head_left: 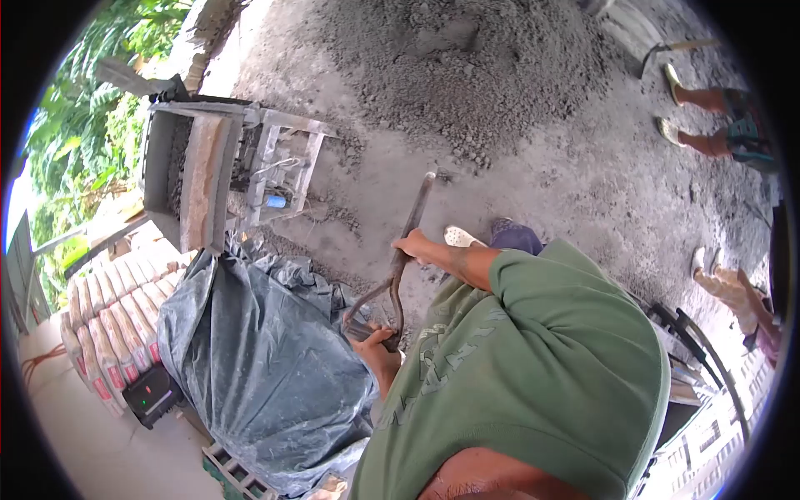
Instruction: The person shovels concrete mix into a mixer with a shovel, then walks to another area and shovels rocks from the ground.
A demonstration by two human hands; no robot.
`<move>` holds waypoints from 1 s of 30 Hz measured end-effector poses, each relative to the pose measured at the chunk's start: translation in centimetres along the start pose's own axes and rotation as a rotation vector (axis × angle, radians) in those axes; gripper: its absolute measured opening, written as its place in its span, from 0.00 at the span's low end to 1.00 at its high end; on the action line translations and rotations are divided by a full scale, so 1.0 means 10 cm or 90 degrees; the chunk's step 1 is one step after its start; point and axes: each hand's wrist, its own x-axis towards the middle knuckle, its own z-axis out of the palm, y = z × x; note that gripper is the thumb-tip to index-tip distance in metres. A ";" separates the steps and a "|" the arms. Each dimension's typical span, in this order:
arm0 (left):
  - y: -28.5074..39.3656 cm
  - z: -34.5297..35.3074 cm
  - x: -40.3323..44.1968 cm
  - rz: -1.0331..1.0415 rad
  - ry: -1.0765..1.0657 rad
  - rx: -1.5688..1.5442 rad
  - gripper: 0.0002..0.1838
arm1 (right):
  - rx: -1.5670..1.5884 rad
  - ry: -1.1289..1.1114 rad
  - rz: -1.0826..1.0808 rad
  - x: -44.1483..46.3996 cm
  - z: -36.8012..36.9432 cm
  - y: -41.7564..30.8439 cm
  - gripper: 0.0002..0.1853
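Note:
A shovel with a forked handle (414, 208) slants down toward the grey ground in front of me; its blade cannot be made out. My right hand (410, 244) is wrapped round the shaft just above the fork. Lower in the view, my left hand (379, 338) grips the crosspiece at the handle's end, beside a dark grey tarp (258, 358). Past the shovel's far end lies a large heap of grey gravelly mix (492, 75).
A box-like container (167, 167) and a whitish frame (287, 158) stand at upper left. Stacked bags (112, 321) and a black box (152, 396) are at left. Two people's legs (704, 98) (725, 287) show at right, with a hoe-like tool (687, 45) above.

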 end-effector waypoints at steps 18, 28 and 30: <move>-1.10 2.17 0.47 -0.316 -0.185 -0.551 0.10 | 0.280 -0.350 0.128 -1.18 -1.75 -1.94 0.31; -0.98 2.81 1.07 -0.228 -0.315 0.206 0.37 | 0.212 -0.048 -0.291 -0.83 -2.65 -2.27 0.34; -1.02 2.74 1.37 -0.217 -0.256 0.226 0.30 | 0.209 -0.053 -0.282 -0.77 -2.74 -2.33 0.33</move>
